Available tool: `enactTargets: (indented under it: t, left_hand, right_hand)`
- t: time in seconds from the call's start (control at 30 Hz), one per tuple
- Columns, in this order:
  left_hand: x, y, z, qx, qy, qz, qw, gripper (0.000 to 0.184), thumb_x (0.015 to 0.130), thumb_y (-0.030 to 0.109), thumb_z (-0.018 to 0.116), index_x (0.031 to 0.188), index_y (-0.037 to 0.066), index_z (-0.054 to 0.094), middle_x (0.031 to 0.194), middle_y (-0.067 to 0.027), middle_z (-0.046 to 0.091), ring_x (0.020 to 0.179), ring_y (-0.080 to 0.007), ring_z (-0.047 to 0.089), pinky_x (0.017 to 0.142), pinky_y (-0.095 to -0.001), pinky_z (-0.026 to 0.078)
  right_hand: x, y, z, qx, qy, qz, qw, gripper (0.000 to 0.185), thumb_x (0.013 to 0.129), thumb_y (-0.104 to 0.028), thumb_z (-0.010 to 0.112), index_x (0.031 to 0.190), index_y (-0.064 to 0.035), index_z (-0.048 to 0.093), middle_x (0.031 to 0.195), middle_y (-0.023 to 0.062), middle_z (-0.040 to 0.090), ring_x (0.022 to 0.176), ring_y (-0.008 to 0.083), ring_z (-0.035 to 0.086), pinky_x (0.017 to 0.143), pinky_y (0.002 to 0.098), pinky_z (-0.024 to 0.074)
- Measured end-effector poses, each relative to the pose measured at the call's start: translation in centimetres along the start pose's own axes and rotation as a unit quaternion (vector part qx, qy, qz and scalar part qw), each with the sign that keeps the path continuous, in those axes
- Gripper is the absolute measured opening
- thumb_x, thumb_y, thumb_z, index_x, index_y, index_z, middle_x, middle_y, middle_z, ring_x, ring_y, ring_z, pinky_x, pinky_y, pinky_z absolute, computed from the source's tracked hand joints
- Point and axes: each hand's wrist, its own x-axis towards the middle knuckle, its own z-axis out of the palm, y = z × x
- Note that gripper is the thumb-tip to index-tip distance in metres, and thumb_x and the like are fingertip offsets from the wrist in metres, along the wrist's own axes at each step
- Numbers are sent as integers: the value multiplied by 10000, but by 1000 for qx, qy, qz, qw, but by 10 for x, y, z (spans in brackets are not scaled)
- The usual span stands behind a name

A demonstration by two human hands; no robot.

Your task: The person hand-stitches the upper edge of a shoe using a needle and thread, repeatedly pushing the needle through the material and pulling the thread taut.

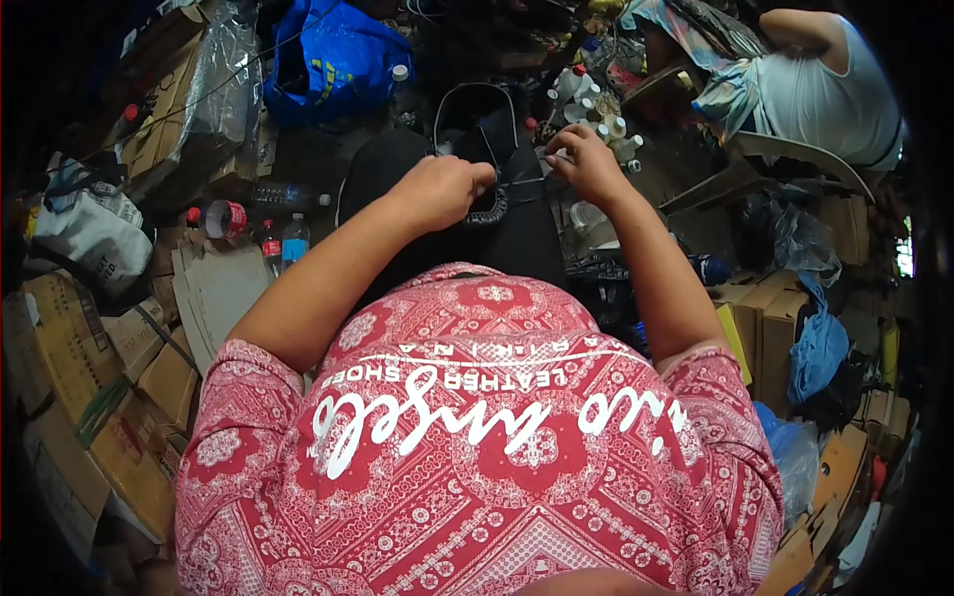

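A black shoe (487, 211) rests on my lap over dark trousers, its opening edged in a lighter line. My left hand (447, 191) is closed at the shoe's left side, thumb and fingers pressed together; what it grips is hidden. A thin dark thread (524, 182) stretches from the shoe toward the right. At its far end my right hand (584, 162) is raised beside the shoe, with its fingertips pinched on the thread.
Several white bottles (586, 99) stand beyond my right hand. A blue bag (333, 60) lies at the far left, with plastic bottles (295, 238) nearer. Cardboard (109, 397) is stacked on the left. Another person (825, 94) sits near a chair (785, 149) at the upper right.
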Motion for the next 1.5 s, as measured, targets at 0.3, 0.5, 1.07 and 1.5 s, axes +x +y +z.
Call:
enactTargets:
  t: [0.3, 0.5, 1.07, 1.5]
  left_hand:
    - [-2, -5, 1, 19, 33, 36, 999, 123, 802, 98, 515, 890, 100, 602, 784, -145, 643, 801, -346, 615, 710, -459, 464]
    - [-30, -18, -7, 98, 45, 82, 991, 137, 784, 59, 506, 902, 107, 558, 831, -91, 620, 867, -295, 594, 747, -423, 425]
    - [-56, -30, -23, -666, 102, -17, 738, 61, 934, 142, 532, 979, 101, 532, 797, -38, 567, 637, -108, 531, 577, -248, 453]
    - [-50, -46, -36, -186, 185, -25, 965, 250, 785, 150, 698, 1010, 49, 658, 1092, -87, 619, 1036, -195, 574, 900, -310, 438]
  right_hand:
    - [-10, -80, -15, -234, -117, -199, 944, 56, 810, -172, 585, 845, -130, 599, 836, 47, 619, 887, 233, 593, 842, 381, 373]
    - [-13, -46, -10, -175, -118, -219, 953, 49, 812, -134, 544, 841, -142, 583, 766, 40, 628, 840, 238, 603, 799, 376, 387]
    - [-9, -14, -4, 698, 34, 106, 708, 190, 914, -264, 588, 1011, -101, 574, 837, -6, 558, 726, 83, 515, 741, 361, 499]
    - [-42, -1, -23, 404, 32, 89, 910, 193, 839, -107, 643, 1010, -17, 645, 899, 8, 630, 868, 95, 579, 773, 238, 456]
